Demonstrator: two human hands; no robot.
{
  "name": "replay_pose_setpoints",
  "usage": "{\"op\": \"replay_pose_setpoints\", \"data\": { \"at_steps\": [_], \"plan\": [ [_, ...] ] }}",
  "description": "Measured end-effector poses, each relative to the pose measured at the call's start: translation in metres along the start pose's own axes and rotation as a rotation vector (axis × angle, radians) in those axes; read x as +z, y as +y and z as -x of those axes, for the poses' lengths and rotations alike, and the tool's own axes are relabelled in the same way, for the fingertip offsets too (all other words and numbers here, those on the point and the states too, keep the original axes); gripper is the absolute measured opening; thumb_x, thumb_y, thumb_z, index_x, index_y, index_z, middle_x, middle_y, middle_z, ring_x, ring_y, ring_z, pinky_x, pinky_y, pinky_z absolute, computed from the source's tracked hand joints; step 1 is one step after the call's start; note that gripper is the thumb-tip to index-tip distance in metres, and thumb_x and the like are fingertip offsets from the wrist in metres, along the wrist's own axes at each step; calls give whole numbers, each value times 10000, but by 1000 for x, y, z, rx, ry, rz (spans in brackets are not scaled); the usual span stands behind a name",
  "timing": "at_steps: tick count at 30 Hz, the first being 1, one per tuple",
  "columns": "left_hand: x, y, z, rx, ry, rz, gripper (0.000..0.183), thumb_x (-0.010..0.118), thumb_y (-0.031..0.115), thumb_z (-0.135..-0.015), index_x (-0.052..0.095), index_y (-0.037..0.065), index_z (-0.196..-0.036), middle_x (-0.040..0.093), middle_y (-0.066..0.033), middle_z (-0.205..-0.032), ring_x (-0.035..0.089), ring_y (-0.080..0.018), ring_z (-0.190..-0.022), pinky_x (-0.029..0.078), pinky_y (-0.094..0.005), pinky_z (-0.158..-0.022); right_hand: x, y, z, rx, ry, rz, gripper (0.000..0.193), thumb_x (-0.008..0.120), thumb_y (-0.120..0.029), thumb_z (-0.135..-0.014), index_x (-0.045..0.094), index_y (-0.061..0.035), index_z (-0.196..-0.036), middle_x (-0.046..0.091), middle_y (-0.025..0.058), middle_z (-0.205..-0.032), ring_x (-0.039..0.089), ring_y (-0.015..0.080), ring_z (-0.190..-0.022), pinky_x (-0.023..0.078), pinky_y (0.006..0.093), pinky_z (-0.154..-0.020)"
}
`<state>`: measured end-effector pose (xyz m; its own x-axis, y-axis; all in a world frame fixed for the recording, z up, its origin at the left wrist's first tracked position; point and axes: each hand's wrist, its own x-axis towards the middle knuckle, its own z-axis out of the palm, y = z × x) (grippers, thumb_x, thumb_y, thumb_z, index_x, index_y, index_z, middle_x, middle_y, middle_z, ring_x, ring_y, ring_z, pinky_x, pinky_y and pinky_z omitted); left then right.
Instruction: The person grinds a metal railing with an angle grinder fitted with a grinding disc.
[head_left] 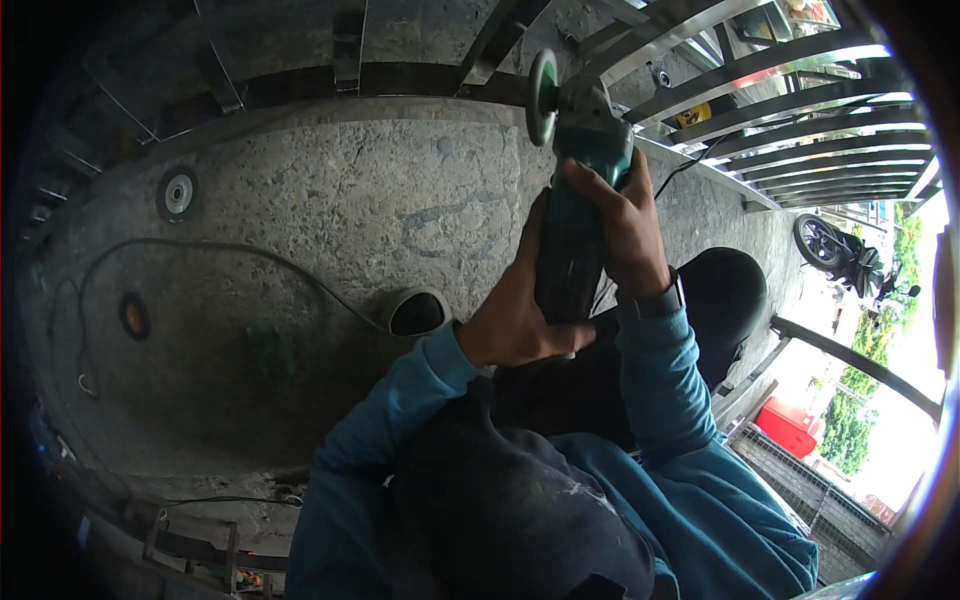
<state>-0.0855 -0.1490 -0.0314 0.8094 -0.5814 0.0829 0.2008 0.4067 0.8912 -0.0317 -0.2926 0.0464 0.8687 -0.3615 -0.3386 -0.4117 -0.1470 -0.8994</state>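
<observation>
Both my hands are closed round a green and black angle grinder point(578, 225), held lengthwise with its head pointing away from me. My left hand point(520, 305) wraps the dark rear part of its body. Farther forward, my right hand point(625, 220) grips the green section behind the gear head, a watch on its wrist. A round, pale-edged disc point(543, 97) sits on the grinder's head, close to a metal bar frame point(640, 55). Whether the disc touches the metal, I cannot tell.
A loose round disc point(178, 193) and a smaller dark ring point(134, 316) lie on the rough concrete floor point(330, 190). A black cable point(240, 246) curves across the left. Metal grille bars point(830, 145) rise at the far right, with a parked motorcycle point(850, 255) beyond. My shoe point(415, 312) is beside the cable.
</observation>
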Motion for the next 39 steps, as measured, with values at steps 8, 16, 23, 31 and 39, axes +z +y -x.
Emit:
{"op": "replay_pose_setpoints", "data": {
  "at_steps": [8,16,23,31,39],
  "plan": [
    [26,-2,12,-21,-239,55,1418,874,246,-786,-312,1,-1524,99,-263,-1599,196,-352,-1513,288,-451,-1203,-31,-1,18,61,-125,-49,868,834,-153,-742,317,-47,-1431,589,149,-1153,644,243,-1004,562,366,-851],
    [46,-15,-8,3,-103,268,1212,763,275,-911,-232,-34,-1529,178,-237,-1574,256,-329,-1488,280,-449,-1207,-24,-14,-12,-282,-174,609,931,833,-222,-725,276,-24,-1444,602,253,-1212,635,369,-1119,514,440,-970],
    [70,-22,-41,79,-84,282,1135,675,285,-979,-299,-18,-1477,267,-222,-1518,331,-297,-1443,297,-436,-1202,-28,-38,-40,-312,-354,792,938,846,-213,-730,271,-53,-1454,624,262,-1204,646,394,-1127,518,449,-965],
    [85,-26,-67,73,-63,272,1135,660,344,-993,-317,5,-1460,276,-218,-1508,346,-301,-1435,291,-430,-1209,-37,-49,-57,-240,-404,873,965,853,-208,-724,274,-101,-1489,610,227,-1282,625,343,-1186,501,427,-995],
    [103,-27,-72,124,9,225,1126,618,387,-1014,-349,-5,-1437,278,-232,-1521,353,-300,-1434,278,-427,-1213,-43,-59,-61,-269,-541,849,969,856,-205,-719,281,-103,-1493,593,216,-1295,627,340,-1176,503,426,-993]
  ]
}}
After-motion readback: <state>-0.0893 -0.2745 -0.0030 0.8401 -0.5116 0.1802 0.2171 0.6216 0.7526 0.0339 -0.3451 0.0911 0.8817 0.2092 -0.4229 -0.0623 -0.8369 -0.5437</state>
